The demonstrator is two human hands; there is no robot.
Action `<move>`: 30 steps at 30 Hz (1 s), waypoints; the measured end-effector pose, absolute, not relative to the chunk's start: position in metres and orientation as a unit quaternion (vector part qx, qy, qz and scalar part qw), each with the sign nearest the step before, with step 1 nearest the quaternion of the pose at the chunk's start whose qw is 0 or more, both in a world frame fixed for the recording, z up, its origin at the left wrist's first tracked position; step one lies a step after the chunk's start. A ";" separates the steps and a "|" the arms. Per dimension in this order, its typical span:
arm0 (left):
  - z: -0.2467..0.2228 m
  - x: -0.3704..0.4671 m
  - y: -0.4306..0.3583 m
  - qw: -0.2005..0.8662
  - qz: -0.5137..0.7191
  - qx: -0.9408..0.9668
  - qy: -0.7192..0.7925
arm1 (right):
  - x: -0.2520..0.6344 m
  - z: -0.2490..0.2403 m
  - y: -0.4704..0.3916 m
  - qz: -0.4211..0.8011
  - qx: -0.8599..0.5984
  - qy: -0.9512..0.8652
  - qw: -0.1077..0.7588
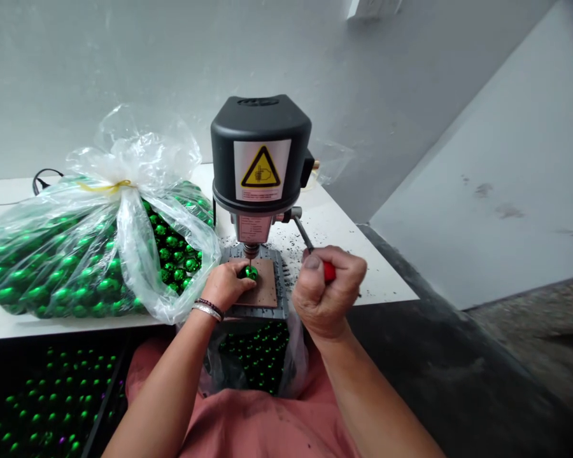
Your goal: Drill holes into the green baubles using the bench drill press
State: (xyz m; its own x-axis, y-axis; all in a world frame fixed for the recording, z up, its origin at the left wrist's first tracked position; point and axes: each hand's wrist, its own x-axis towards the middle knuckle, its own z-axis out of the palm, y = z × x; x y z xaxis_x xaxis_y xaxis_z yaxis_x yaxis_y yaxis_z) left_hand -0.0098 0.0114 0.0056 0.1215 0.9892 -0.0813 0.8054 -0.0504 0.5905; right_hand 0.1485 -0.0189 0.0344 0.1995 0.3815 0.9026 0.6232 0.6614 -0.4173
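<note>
A small shiny green ball [251, 273] sits on the brown board [266, 289] of a bench drill press [260, 152]. My left hand [228, 283] pinches the ball between thumb and fingers, right under the drill bit [250, 261]. The bit's tip is at the top of the ball; I cannot tell how deep it is. My right hand [328, 286] is wrapped round the red-knobbed feed lever [303, 233] at the press's right side, and the lever slants down toward me.
A tied clear bag [67, 254], torn open at its front, bulges with green balls at left. Dark shavings litter the white table [382, 283]. Below the table edge, more green balls fill a plastic-lined container [293, 356] between my knees and a dark crate [52, 394] at lower left.
</note>
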 end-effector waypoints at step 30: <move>0.023 -0.020 -0.013 0.682 0.476 0.142 0.538 | 0.150 0.119 0.002 -0.045 -0.434 -0.597 0.673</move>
